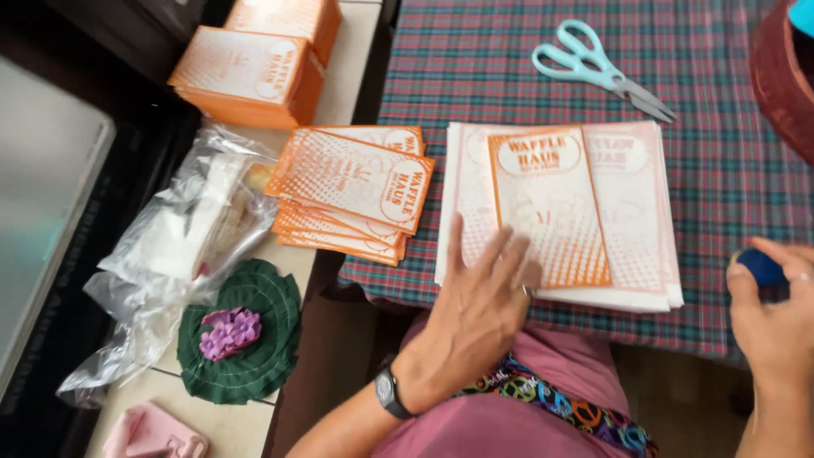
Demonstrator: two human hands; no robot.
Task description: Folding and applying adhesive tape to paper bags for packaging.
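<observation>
From the head camera, looking down: the left hand (479, 309) lies flat and spread, fingers loose, gripping nothing, its fingertips pressing on the lower left part of a stack of white sheets (632, 212) printed in faded orange. On top of that stack, just beside the fingers, sits an orange-printed sleeve (547, 208), upright and slightly tilted. The stack rests on a plaid tablecloth (729, 153), near its front edge. The right hand (776, 326), at the picture's right edge, is curled around a small blue object (761, 267), holding it between thumb and fingers. Teal scissors (598, 68) lie farther back on the cloth. To the left, a fanned pile of folded orange sleeves (348, 191) overhangs a pale side surface, with orange boxes (254, 72), a crumpled plastic bag (182, 246) and a green fabric round with a purple flower (242, 331) nearby
</observation>
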